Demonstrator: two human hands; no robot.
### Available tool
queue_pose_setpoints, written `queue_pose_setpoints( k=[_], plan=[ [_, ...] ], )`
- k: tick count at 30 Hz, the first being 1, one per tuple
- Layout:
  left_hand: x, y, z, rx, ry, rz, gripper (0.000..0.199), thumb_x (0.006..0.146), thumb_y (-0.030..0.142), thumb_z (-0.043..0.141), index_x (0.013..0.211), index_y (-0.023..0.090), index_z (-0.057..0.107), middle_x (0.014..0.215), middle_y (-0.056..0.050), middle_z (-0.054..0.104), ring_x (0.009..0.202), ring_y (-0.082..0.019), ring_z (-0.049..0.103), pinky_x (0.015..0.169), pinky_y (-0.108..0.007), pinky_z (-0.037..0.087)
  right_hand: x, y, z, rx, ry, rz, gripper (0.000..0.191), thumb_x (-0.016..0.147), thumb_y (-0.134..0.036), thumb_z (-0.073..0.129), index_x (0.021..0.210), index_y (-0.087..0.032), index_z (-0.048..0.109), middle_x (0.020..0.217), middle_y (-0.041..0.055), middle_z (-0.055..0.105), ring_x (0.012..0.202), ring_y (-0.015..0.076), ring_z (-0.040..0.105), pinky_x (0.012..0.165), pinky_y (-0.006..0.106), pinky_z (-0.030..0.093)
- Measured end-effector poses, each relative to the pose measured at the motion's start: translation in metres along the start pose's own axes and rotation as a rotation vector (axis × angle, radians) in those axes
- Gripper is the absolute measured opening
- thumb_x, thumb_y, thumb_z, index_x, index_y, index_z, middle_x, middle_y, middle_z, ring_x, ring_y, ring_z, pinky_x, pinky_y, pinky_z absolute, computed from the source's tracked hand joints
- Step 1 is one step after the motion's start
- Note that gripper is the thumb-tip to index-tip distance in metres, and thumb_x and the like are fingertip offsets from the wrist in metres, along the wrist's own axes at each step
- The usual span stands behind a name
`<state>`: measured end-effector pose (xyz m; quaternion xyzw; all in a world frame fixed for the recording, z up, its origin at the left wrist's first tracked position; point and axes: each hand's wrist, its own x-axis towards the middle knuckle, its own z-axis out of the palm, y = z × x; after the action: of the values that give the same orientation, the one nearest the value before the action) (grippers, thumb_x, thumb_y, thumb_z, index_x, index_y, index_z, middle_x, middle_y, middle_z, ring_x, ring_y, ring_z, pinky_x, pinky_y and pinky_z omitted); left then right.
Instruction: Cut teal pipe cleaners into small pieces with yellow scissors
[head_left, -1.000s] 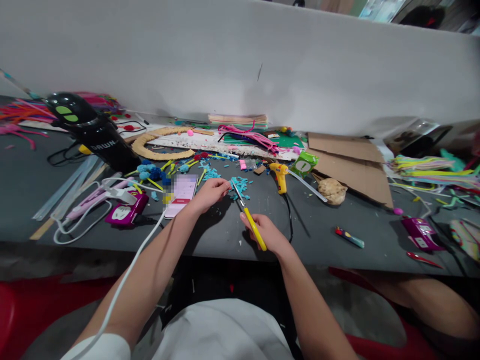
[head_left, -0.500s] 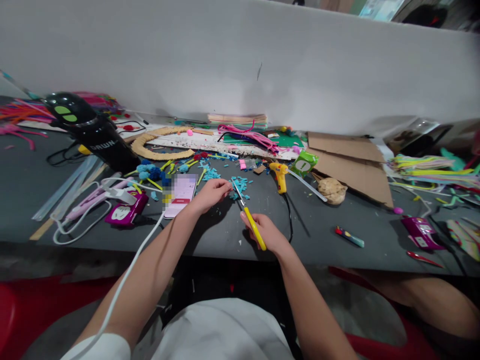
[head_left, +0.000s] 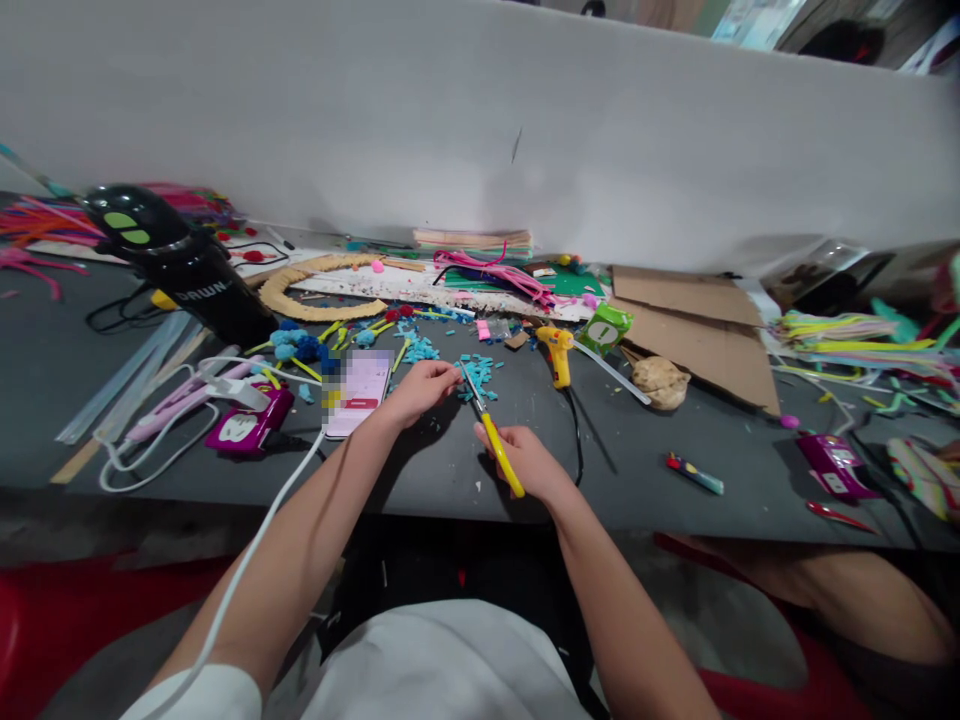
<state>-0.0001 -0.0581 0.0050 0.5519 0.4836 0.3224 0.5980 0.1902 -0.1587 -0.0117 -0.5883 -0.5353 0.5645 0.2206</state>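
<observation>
My right hand (head_left: 517,458) is closed around the yellow handles of a pair of scissors (head_left: 501,455), whose blades point up and left. The blade tips come close to the fingertips of my left hand (head_left: 426,390). Those fingers are pinched together; whatever they hold is too small to make out. Small blue cut pieces (head_left: 481,375) lie in a pile on the dark table around the blades. More blue bits (head_left: 418,347) are scattered just behind my left hand. A phone (head_left: 358,395) with a lit screen lies left of that hand.
A yellow glue gun (head_left: 556,357) stands right of the pile, its cord running toward me. Left are a black bottle (head_left: 187,265) and a purple power strip (head_left: 250,418) with white cables. Cardboard (head_left: 694,345), a round tan object (head_left: 660,382) and a lighter (head_left: 694,473) lie right.
The scissors and my right hand have shifted very slightly left, along with a small shift of the whole view. My left hand keeps its pinch.
</observation>
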Motion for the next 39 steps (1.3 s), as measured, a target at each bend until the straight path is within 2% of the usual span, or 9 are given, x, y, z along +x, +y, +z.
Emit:
queue_pose_setpoints(
  k=[5, 11, 16, 21, 23, 26, 30, 33, 39],
  plan=[
    [0.000, 0.001, 0.000, -0.087, -0.040, -0.043, 0.024, 0.077, 0.035, 0.063, 0.069, 0.014, 0.055, 0.053, 0.006, 0.040, 0.041, -0.004, 0.025, 0.043, -0.021, 0.013, 0.002, 0.000, -0.002, -0.034, -0.002, 0.019, 0.055, 0.079, -0.072, 0.054, 0.063, -0.020, 0.045, 0.045, -0.0053, 0.039, 0.040, 0.0078, 0.033, 0.039, 0.022, 0.022],
    [-0.001, 0.000, -0.003, -0.144, -0.065, -0.075, 0.028, 0.076, 0.040, 0.066, 0.070, 0.015, 0.055, 0.054, 0.005, 0.041, 0.041, -0.003, 0.025, 0.042, -0.021, 0.012, 0.004, 0.001, -0.002, -0.037, -0.003, 0.010, 0.056, 0.079, -0.073, 0.054, 0.062, -0.020, 0.044, 0.042, -0.0060, 0.038, 0.037, 0.0079, 0.035, 0.038, 0.022, 0.023],
    [-0.002, -0.003, -0.007, -0.060, -0.007, -0.015, 0.030, 0.079, 0.043, 0.062, 0.073, 0.014, 0.056, 0.056, 0.005, 0.042, 0.042, -0.004, 0.027, 0.043, -0.021, 0.015, 0.001, 0.000, -0.002, 0.090, -0.039, 0.045, 0.057, 0.078, -0.076, 0.052, 0.065, -0.021, 0.042, 0.040, -0.0075, 0.038, 0.034, 0.0078, 0.036, 0.035, 0.020, 0.026],
    [0.000, -0.003, -0.009, 0.082, 0.064, 0.048, 0.032, 0.087, 0.041, 0.052, 0.068, 0.016, 0.049, 0.058, 0.004, 0.044, 0.047, -0.007, 0.032, 0.046, -0.021, 0.022, -0.006, -0.006, -0.006, 0.187, -0.072, 0.066, 0.057, 0.080, -0.078, 0.047, 0.070, -0.022, 0.041, 0.040, -0.0083, 0.039, 0.032, 0.0080, 0.036, 0.033, 0.020, 0.031],
    [0.000, 0.000, -0.009, 0.116, 0.097, 0.047, 0.031, 0.088, 0.040, 0.051, 0.068, 0.017, 0.047, 0.060, 0.004, 0.046, 0.049, -0.008, 0.034, 0.047, -0.021, 0.025, -0.009, -0.007, -0.008, 0.176, -0.075, 0.047, 0.056, 0.079, -0.077, 0.051, 0.071, -0.022, 0.041, 0.042, -0.0084, 0.040, 0.033, 0.0077, 0.036, 0.033, 0.019, 0.031],
    [-0.002, 0.005, -0.010, 0.150, 0.082, 0.067, 0.032, 0.089, 0.041, 0.051, 0.068, 0.018, 0.045, 0.059, 0.004, 0.045, 0.049, -0.008, 0.034, 0.048, -0.021, 0.027, -0.011, -0.008, -0.009, 0.140, -0.077, 0.018, 0.055, 0.081, -0.075, 0.051, 0.071, -0.022, 0.042, 0.044, -0.0075, 0.041, 0.035, 0.0076, 0.036, 0.035, 0.020, 0.030],
    [-0.003, 0.006, -0.014, 0.287, 0.087, 0.166, 0.037, 0.091, 0.040, 0.046, 0.061, 0.018, 0.045, 0.053, 0.003, 0.043, 0.048, -0.009, 0.036, 0.049, -0.023, 0.028, -0.014, -0.008, -0.008, 0.055, -0.050, -0.037, 0.053, 0.084, -0.073, 0.049, 0.072, -0.021, 0.044, 0.049, -0.0061, 0.043, 0.041, 0.0082, 0.038, 0.040, 0.021, 0.031],
    [0.000, 0.002, -0.016, 0.363, 0.139, 0.214, 0.041, 0.092, 0.039, 0.044, 0.058, 0.017, 0.051, 0.053, 0.001, 0.047, 0.049, -0.010, 0.040, 0.051, -0.024, 0.030, -0.016, -0.007, -0.006, -0.011, -0.016, -0.043, 0.053, 0.082, -0.073, 0.050, 0.074, -0.021, 0.044, 0.051, -0.0061, 0.042, 0.044, 0.0090, 0.038, 0.043, 0.022, 0.031],
    [0.004, -0.006, -0.011, 0.232, 0.159, 0.203, 0.045, 0.091, 0.049, 0.044, 0.062, 0.017, 0.056, 0.052, 0.001, 0.054, 0.044, -0.010, 0.041, 0.050, -0.025, 0.032, -0.017, -0.006, -0.002, -0.020, 0.003, -0.035, 0.053, 0.081, -0.073, 0.051, 0.077, -0.021, 0.047, 0.052, -0.0061, 0.041, 0.047, 0.0096, 0.038, 0.045, 0.023, 0.031]
  ],
)
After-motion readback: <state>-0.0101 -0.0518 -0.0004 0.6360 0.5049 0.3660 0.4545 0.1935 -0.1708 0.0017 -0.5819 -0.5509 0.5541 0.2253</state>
